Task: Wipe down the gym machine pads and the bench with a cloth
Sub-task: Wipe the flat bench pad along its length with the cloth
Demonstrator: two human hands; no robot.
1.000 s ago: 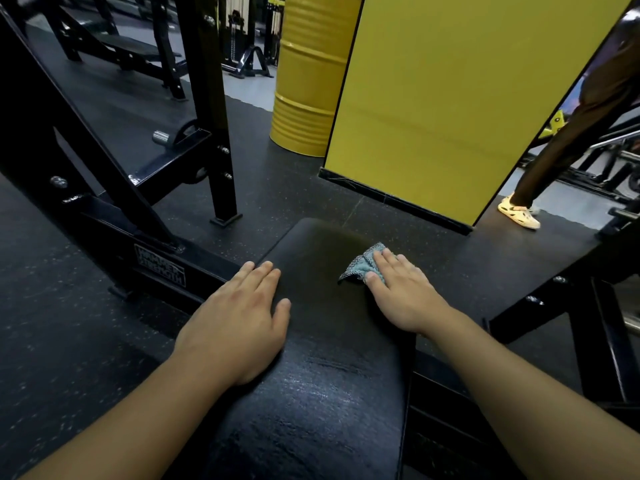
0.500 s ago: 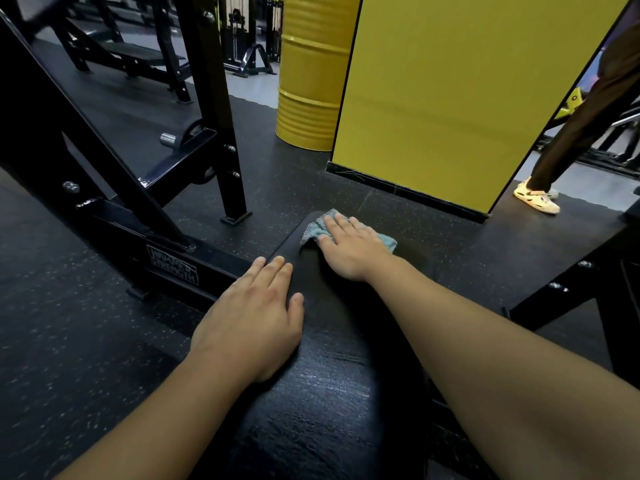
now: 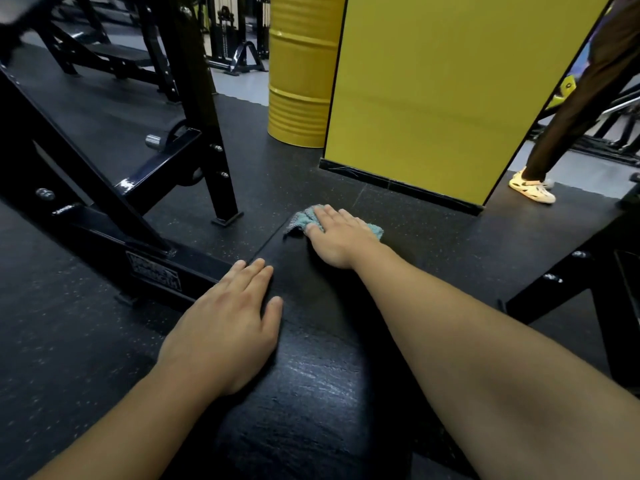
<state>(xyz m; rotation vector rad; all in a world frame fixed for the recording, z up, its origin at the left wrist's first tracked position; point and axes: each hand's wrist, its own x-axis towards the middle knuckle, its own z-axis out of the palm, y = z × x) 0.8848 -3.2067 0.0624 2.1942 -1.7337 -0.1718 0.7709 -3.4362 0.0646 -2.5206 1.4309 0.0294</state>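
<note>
Pressing cloth (image 3: 303,220) flat-fingered, right hand (image 3: 337,237) | bench (image 3: 311,393) runs lengthwise away | left hand (image 3: 225,337) flat, apparently empty

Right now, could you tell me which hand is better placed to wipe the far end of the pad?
Right hand: it already presses the cloth there; the left hand rests flat, nearer.

Black machine frame (image 3: 114,188) crowds the left side of the bench pad (image 3: 311,393) — a yellow panel (image 3: 450,98) and drum (image 3: 298,81) stand beyond its far end (floor between). Right, another frame leg (image 3: 568,271) slants close.
</note>
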